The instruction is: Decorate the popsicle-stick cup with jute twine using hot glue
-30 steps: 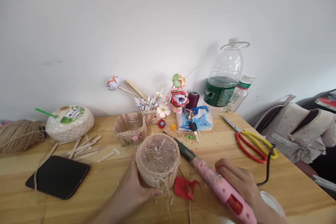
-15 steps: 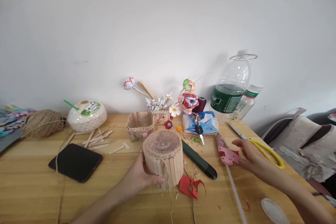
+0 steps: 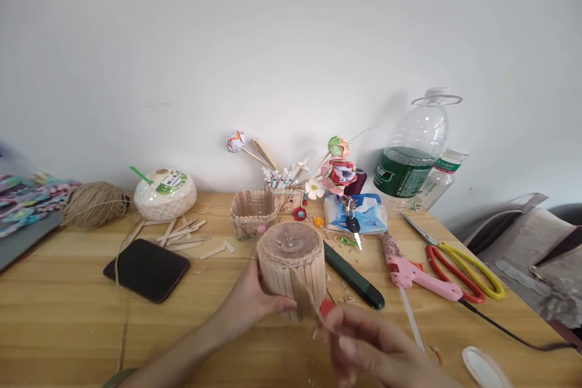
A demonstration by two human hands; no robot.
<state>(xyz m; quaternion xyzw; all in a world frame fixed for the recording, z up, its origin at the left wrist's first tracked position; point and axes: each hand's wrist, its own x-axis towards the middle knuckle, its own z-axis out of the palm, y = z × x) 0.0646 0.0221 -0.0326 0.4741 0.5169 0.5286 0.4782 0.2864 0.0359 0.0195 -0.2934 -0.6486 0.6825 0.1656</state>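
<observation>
At table's centre, the left hand (image 3: 254, 300) grips an upright stick cup (image 3: 291, 270); the blurred right hand (image 3: 364, 345), just right, pinches its twine (image 3: 305, 293).

Labels in view — none legible

Green labels on the large bottle (image 3: 411, 157), at two o'clock, and the white round container (image 3: 165, 194), at ten o'clock — print too small to read.

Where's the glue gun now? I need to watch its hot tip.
In the head view the glue gun lies on the table, right of centre, between the black knife and the scissors, in neither hand.
</observation>
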